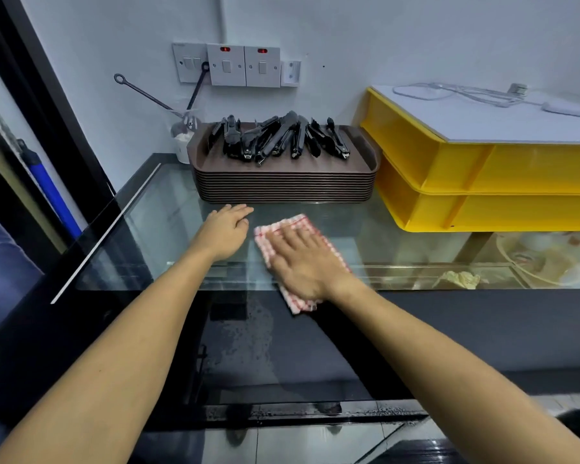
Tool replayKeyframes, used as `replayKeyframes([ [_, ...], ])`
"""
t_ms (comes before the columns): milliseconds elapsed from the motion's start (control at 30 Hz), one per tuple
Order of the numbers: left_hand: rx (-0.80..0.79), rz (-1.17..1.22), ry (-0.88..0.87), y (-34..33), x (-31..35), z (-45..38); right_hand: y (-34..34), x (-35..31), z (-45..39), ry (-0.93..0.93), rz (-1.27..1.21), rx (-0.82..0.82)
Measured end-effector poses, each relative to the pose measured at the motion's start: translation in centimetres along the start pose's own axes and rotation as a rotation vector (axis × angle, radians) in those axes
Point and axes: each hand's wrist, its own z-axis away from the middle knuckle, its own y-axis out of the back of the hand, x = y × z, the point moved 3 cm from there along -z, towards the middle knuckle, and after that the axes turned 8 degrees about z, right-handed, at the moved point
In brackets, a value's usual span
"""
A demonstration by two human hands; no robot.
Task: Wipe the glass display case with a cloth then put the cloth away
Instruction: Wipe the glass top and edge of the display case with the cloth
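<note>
The right hand (302, 259) lies flat, palm down, on the cloth (293, 239), fingers straight and spread, pressing it to the glass top (168, 209) of the display case. It presses the cloth and does not grip it. The hand is slightly blurred, which suggests a wiping stroke in progress.

The cloth, checked red and white, lies directly beneath this hand. Its long axis runs from the near edge of the glass, under the wrist, away and slightly left past the fingertips. A strip shows beyond the fingertips and a corner hangs over the dark front rim behind the wrist.

The left hand (226, 229) rests on the bare glass just left of the cloth, fingers extended and relaxed, holding nothing. It appears to serve as a brace. It is beside the cloth but not on it.

Judgement: the right hand does the work. Unwiped glass extends to its left, past the left hand, and to its right toward the yellow crates (482, 182). Just beyond the fingertips stands a stack of brown trays (285, 189) loaded with black tongs (278, 139), which limits any forward stroke. Sideways strokes are the open course.
</note>
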Motion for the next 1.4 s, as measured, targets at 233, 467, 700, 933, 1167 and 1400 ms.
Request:
replayKeyframes([
  [233, 0.004, -0.015, -0.009, 0.0, 0.3, 0.5, -0.4, 3.6, 10.3, 0.196, 0.063, 0.018],
  [467, -0.014, -0.082, -0.004, -0.5, 0.5, 0.4, 0.0, 6.8, 1.6, -0.171, 0.025, 0.002],
  [700, -0.029, -0.1, -0.006, -0.2, 0.4, 0.4, -0.6, -4.0, 12.3, 0.365, -0.003, -0.001],
  [933, -0.023, -0.106, -0.004, -0.3, 0.5, 0.6, -0.1, 9.0, 10.4, -0.064, 0.043, -0.007],
  [1167, -0.046, -0.124, 0.009, -0.2, 0.7, 0.8, -0.4, -3.7, 11.2, 0.244, 0.006, 0.017],
  [1400, -0.047, -0.134, 0.008, -0.3, 0.8, 0.9, -0.5, 4.8, 15.2, 0.188, 0.062, -0.02],
])
